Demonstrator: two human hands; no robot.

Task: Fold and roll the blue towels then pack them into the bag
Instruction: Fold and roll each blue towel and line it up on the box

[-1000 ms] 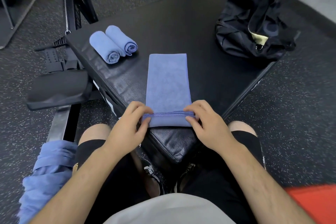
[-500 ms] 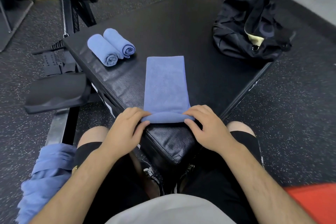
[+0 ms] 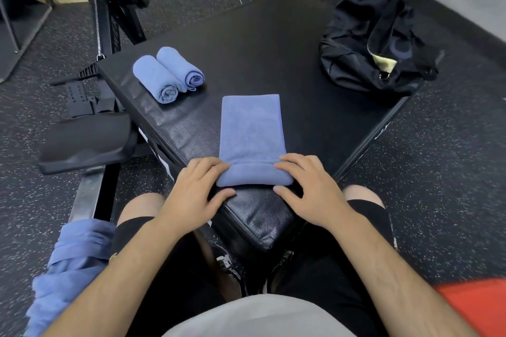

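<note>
- The desk point(image 3: 273, 49) is a black padded block with one corner pointing at you; all places below are read from it.
- Off its left edge: a black pad point(image 3: 85, 142) on a metal frame. Off its near-right side, at the edge of view: something red point(image 3: 479, 306).
- Nothing lies on the desk between the folded towel point(image 3: 250, 128) and the bag point(image 3: 369, 49).
- Count: two rolled towels point(image 3: 167, 76), touching side by side at the desk's left corner; one folded towel; one bag, black and slumped, on the right corner.
- A heap of loose towels point(image 3: 74, 260) lies off the desk by your left thigh; number cannot be told.
- The folded towel is a narrow blue strip running from mid-desk to the near corner, its near end turned into a low roll.
- Your left hand point(image 3: 197, 186) and right hand point(image 3: 306, 183) each cup one end of that roll, fingers curved over the top, thumb on the near side.
</note>
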